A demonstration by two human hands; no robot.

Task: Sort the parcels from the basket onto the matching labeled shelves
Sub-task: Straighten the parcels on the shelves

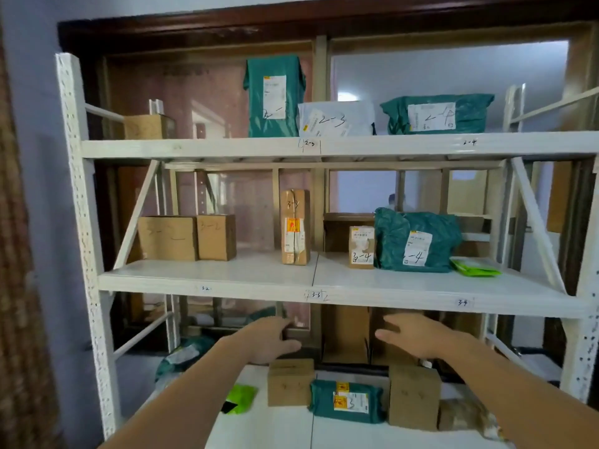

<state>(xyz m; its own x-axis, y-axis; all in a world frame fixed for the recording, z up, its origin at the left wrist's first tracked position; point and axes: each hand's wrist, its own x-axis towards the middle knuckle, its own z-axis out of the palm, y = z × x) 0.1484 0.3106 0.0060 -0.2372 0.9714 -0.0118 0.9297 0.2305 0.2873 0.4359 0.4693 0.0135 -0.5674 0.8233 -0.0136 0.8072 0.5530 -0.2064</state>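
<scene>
Two hands over the near shelf; left hand and right hand both loose, holding nothing; green parcel sits between two boxes; I'd read its label before lifting; basket not in view.

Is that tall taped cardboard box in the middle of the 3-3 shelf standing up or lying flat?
Standing upright. The tall taped box rests on its small end, long side vertical, on the middle shelf, apart from the boxes beside it.
</scene>
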